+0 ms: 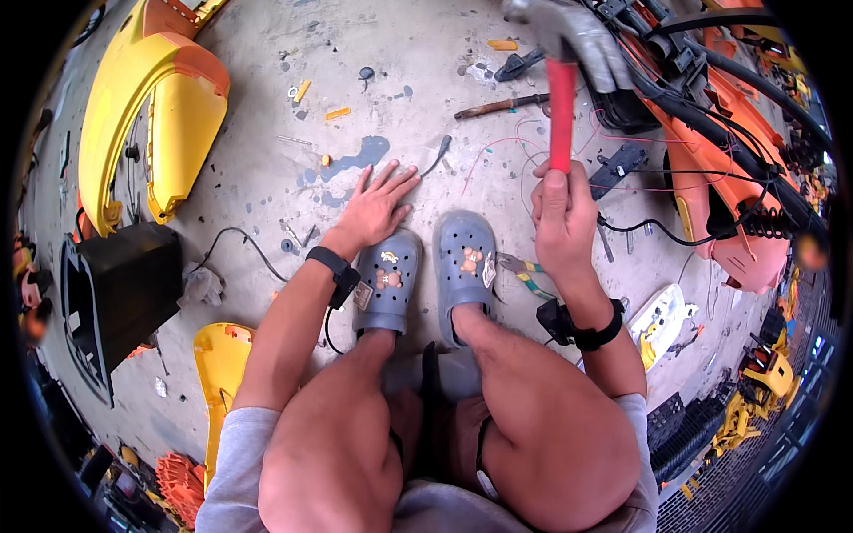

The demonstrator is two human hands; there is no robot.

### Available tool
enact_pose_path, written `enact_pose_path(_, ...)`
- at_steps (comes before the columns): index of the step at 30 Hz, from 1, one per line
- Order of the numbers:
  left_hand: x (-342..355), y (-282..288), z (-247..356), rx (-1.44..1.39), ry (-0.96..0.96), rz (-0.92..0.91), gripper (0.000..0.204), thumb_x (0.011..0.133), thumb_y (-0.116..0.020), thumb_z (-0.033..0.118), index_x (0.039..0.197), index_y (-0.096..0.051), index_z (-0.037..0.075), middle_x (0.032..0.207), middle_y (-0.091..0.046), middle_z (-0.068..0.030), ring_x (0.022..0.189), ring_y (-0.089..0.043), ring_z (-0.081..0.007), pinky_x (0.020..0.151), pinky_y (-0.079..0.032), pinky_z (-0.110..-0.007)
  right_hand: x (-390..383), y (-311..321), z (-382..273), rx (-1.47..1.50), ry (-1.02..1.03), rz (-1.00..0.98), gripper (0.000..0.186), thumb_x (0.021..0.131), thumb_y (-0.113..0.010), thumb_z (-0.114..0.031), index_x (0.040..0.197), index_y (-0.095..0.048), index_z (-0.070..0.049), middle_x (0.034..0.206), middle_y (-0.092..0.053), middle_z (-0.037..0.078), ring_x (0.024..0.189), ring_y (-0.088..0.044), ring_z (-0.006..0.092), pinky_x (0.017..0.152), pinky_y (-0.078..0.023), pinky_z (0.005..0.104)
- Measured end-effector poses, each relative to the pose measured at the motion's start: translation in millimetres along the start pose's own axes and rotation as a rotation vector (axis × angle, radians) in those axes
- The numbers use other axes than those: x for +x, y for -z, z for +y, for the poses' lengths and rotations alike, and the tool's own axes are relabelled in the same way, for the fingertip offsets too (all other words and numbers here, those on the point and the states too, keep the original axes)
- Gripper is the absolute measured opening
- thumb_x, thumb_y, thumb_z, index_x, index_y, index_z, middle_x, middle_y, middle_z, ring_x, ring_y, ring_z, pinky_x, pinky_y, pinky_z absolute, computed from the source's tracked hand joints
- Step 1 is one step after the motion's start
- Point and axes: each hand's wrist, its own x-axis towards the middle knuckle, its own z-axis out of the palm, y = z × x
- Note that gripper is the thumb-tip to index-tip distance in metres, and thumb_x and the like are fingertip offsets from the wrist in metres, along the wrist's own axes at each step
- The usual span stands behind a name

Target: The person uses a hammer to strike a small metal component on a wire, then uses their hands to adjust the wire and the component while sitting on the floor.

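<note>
A red-handled hammer is gripped upright in the right hand, fingers wrapped around its lower handle. The left hand is pressed flat, fingers spread, on the concrete floor.

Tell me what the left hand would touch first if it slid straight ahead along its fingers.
The left hand lies flat on the concrete floor, fingers aimed up and slightly right. The first thing ahead looks like the thin grey cable end just past the fingertips; beyond it lies a rusty rod.
</note>
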Motion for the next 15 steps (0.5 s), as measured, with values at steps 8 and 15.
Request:
enact_pose_path(8, 7.7, -2.6, 3.3, 0.003, -0.014, -0.019, 0.056, 0.096, -0.051, 0.028, 0.149, -0.034, 0.021, 0.156, -0.031, 0.0024, 0.148, -0.019, -0.0235, 0.119, -0.010, -0.053, -32.8, -33.2, 106.9, -0.561, -0.118, -0.265, 0.038, 0.100, -0.052, -0.035, 0.104, -0.052, 0.002, 0.060, -0.055, 0.022, 0.052, -0.056, 0.0353, 0.051, -0.044, 0.0393)
enact_pose_path(15, -1.3, -3.1, 0.0, 0.004, -0.001, 0.005, 0.056, 0.096, -0.052, 0.028, 0.149, -0.035, 0.023, 0.156, -0.031, 0.0021, 0.147, -0.019, -0.0236, 0.119, -0.010, -0.053, 1.6, -1.5, -4.3, -0.083, 0.002, -0.090, 0.035, 0.100, -0.051, -0.033, 0.101, -0.053, 0.001, 0.061, -0.055, 0.017, 0.052, -0.057, 0.0316, 0.051, -0.043, 0.0376)
